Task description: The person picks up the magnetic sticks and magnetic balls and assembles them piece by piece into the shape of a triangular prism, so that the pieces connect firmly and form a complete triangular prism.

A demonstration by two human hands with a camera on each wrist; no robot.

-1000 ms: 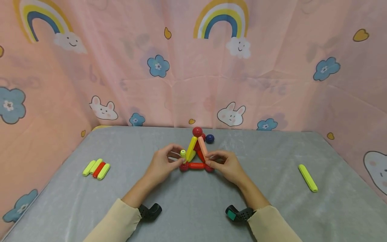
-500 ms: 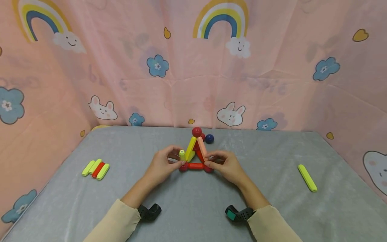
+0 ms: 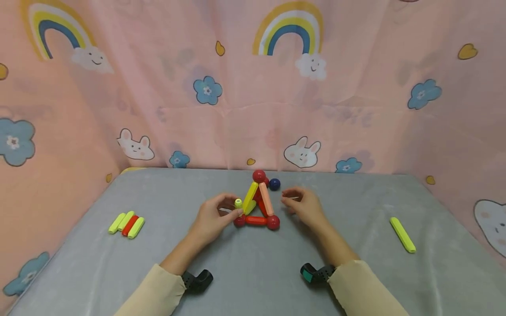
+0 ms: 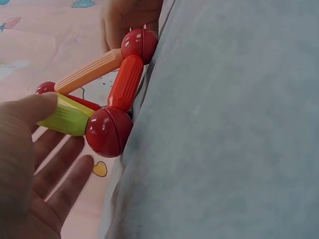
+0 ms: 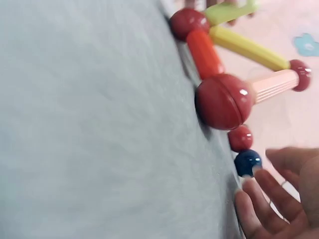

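Near the left edge of the grey table (image 3: 79,272), four loose rods (image 3: 126,225) side by side, three green and one red, perhaps grouped there to leave the middle free for building. Next, towards the middle of the table's far edge, a triangular frame (image 3: 250,198) of rods and balls, between two bare hands. At its left corner, the left hand (image 3: 215,219) pinching the upright green rod (image 3: 238,203) with the thumb against its side, likely to keep it standing on the left ball (image 4: 105,132). Just right of the frame, the right hand (image 3: 304,208), touching nothing, thumb and fingers apart and gently bent; probably free because the right ball (image 3: 273,222) sits steady without support. Behind the frame, near the far edge, a blue ball (image 3: 274,184) beside a partly hidden red ball (image 5: 240,138), seemingly kept out of the way; not clear whether joined to anything. Near the right edge, one lone green rod (image 3: 403,235), maybe a spare.

As for the frame's look, from the left: glossy dark red balls at the corners, a yellow rod (image 5: 249,48) leaning up to the top ball (image 3: 258,176), a short bright red rod (image 3: 256,220) along the bottom, a ridged peach rod (image 3: 266,199) leaning in from the right. More red and green pieces behind, mostly hidden.
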